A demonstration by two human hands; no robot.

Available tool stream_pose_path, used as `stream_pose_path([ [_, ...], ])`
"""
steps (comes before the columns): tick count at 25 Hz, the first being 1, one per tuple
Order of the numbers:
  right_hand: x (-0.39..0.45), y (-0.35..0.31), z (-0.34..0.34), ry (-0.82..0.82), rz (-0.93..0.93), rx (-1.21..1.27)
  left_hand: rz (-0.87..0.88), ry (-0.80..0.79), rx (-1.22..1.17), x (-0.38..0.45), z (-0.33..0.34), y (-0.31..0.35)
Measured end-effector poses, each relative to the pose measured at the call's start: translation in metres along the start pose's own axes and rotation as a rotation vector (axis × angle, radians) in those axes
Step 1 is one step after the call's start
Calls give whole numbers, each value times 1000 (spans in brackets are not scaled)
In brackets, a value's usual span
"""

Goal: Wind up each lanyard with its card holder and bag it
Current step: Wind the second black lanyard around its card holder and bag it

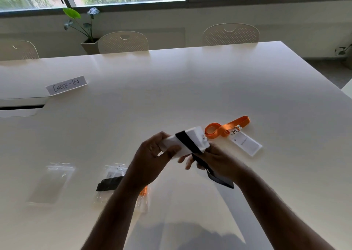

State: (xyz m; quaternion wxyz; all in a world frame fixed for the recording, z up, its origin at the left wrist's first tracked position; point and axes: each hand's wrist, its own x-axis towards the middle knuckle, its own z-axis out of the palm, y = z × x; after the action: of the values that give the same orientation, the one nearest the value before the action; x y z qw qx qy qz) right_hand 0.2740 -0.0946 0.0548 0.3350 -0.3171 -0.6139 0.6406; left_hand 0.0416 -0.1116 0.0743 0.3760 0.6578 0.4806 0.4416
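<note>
Black lanyard crosses a white card holder held above the middle of the tabletop. The left hand has its grip closed on the holder's left end, thumb on top and fingers curled beneath. The right hand pinches the strap just below the holder's right end, and the strap's loose end hangs past the right wrist. An orange lanyard lies flat towards the tabletop's right edge, clipped to a second card holder that rests beside it. Towards the near edge, partly hidden by the left forearm, lie a clear bag holding a wound black strap and card, and another bag showing orange inside. An empty-looking clear bag lies further left. A handwritten "CHECK-IN" sign stands near the far left.
</note>
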Motion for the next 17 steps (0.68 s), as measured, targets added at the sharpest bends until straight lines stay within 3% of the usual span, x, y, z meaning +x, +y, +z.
stream_pose_path([
  [10, 1, 16, 0, 169, -59, 7, -59, 181, 19, 19, 11, -3],
  [17, -10, 23, -5, 180, -71, -26, -89, 343, 159, 34, 10, -10],
])
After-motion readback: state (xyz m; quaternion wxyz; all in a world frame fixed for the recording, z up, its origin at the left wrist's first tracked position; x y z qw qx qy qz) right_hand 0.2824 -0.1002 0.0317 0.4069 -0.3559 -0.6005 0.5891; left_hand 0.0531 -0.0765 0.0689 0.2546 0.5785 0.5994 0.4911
